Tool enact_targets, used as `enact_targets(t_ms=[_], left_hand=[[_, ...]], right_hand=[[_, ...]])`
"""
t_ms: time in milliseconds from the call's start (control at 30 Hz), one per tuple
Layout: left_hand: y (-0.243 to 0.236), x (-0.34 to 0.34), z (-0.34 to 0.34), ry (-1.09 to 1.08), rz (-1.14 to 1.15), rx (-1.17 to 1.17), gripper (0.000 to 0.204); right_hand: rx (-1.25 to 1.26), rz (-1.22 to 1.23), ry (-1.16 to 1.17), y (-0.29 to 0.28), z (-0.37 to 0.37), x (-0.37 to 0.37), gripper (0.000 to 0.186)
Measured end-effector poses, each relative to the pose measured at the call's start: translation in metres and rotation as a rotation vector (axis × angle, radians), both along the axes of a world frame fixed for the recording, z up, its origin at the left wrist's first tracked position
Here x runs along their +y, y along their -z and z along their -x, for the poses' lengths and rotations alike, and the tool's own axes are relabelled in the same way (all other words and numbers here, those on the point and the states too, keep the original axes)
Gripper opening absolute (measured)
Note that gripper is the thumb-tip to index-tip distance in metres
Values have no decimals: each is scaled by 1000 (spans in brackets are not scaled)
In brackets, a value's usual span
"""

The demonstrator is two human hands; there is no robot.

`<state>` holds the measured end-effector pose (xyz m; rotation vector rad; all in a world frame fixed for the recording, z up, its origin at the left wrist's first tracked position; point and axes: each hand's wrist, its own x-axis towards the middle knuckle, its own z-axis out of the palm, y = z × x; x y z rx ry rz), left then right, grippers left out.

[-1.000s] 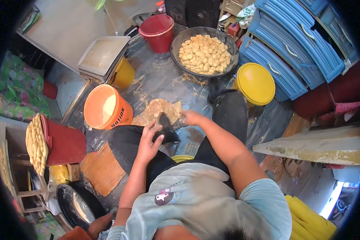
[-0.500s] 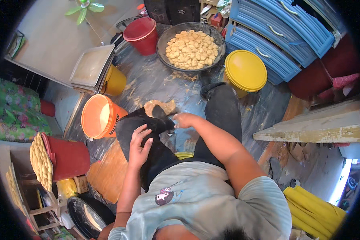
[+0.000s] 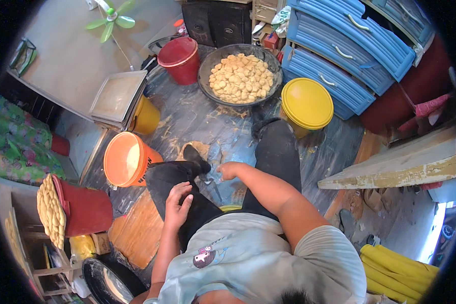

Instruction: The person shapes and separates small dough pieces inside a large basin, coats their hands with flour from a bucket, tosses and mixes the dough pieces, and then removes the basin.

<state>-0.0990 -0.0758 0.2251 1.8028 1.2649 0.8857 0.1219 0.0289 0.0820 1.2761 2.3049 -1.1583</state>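
Note:
My left hand [image 3: 178,203] is over my left thigh, its fingers apart and nothing visible in it. Between my knees, above the blue-grey floor covering [image 3: 235,147], my right hand [image 3: 229,171] is closed. Whether a small thing is pinched in it is too hard to see. A thin greyish strip [image 3: 216,188] shows just below its fingertips, and I cannot tell if the two touch. Beyond my left knee stands an orange bucket [image 3: 148,158] with pale powder inside. Farther off, a wide dark basin [image 3: 203,83] holds a heap of pale dough pieces [image 3: 240,78].
A yellow lidded bucket [image 3: 307,103] stands past my right knee, before blue drawers [image 3: 334,63]. Far left are a red bucket [image 3: 182,66] and stacked trays [image 3: 117,93]. Near left, dough pieces [image 3: 50,210] lie beside another red bucket [image 3: 88,207]. A worn wooden board [image 3: 390,169] juts in from the right.
The view has tilted up, so the surroundings sit lower in the picture. My right hand has drawn slightly closer to me. The left hand stays over the thigh.

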Motion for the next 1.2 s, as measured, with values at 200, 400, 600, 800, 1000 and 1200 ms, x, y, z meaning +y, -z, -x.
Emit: enact_targets(t_ms=[200, 400, 600, 800, 1000, 1200], left_hand=[[-8, 32, 9, 21, -187, 134, 26], [-12, 90, 19, -68, -191, 228, 29], [16, 181, -26, 73, -167, 251, 32], [79, 239, -45, 240, 75, 325, 36], [117, 255, -101, 674, 460, 466, 48], [116, 310, -90, 704, 635, 712, 54]], right_hand=[[-73, 48, -17, 33, -1, -6, 60], [-165, 302, -320, 44, 24, -46, 65], [-197, 476, -406, 79, 38, -72, 67], [102, 517, -459, 69, 36, -73, 58], [309, 651, -275, 182, 22, -148, 40], [225, 817, -298, 61, 16, -36, 36]])
